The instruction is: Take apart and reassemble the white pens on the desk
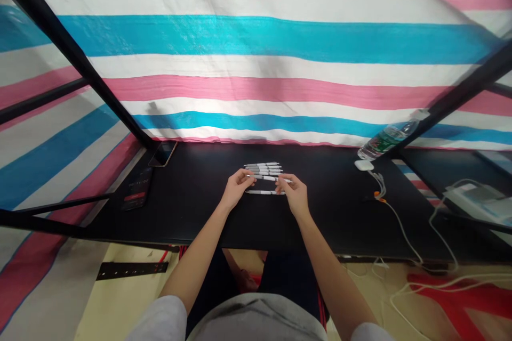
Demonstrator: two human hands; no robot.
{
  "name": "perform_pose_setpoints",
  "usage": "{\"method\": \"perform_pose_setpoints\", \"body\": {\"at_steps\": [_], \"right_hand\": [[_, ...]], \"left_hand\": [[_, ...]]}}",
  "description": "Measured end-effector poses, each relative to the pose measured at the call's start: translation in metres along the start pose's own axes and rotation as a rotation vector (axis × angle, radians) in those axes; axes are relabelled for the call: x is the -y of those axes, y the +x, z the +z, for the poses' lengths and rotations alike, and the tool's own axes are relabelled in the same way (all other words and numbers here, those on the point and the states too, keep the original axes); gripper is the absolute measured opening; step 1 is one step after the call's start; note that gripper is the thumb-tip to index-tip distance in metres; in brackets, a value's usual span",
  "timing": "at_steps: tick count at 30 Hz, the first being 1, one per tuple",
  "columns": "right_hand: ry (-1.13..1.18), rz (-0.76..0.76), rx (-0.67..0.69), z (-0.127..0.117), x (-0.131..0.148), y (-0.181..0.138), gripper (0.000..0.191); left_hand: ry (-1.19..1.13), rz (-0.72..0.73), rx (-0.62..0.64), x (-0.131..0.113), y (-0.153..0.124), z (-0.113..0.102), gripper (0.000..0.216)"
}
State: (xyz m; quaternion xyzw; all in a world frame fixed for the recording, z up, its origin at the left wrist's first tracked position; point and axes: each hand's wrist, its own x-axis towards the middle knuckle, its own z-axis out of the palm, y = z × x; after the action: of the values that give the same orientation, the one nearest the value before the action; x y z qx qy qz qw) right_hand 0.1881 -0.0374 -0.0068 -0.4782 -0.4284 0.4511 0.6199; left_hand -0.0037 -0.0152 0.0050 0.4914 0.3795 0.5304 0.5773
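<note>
My left hand (237, 186) and my right hand (293, 192) hold one white pen (265, 177) between them, level above the black table. Fingers of the left hand pinch its left end, and those of the right hand close on its right end. Just beyond it lies a row of several similar white pens (262, 167), side by side. Nearer to me, a single white pen (264, 192) rests on the table, its right end beside my right fingers; whether they touch it I cannot tell.
A dark phone (163, 154) lies at the back left, and another phone (137, 188) with a lit screen lies nearer. At the right, a water bottle (390, 138) leans by the black frame. A white charger (364, 165) with cables (394, 210) is below it.
</note>
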Motion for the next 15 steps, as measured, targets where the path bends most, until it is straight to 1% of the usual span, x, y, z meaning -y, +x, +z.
{"method": "perform_pose_setpoints", "body": {"at_steps": [3,6,9,13,15], "right_hand": [[0.043,0.026,0.005,0.0002,0.0005,0.0003,0.035],[0.059,0.038,0.004,0.0012,0.0015,0.0002,0.035],[0.078,0.057,0.013,0.0022,0.0034,-0.0002,0.035],[0.110,0.080,0.004,0.0029,0.0065,-0.0006,0.037],[0.125,0.082,-0.014,0.0030,0.0079,-0.0006,0.037]], "left_hand": [[0.002,0.014,-0.004,-0.0001,0.0003,0.0007,0.034],[0.020,0.008,-0.049,0.0005,0.0011,0.0002,0.040],[0.039,-0.014,-0.083,0.0004,0.0014,-0.0011,0.035],[0.035,0.008,-0.053,-0.0011,0.0008,-0.0008,0.030],[0.003,0.027,-0.024,-0.0010,0.0008,-0.0002,0.032]]}}
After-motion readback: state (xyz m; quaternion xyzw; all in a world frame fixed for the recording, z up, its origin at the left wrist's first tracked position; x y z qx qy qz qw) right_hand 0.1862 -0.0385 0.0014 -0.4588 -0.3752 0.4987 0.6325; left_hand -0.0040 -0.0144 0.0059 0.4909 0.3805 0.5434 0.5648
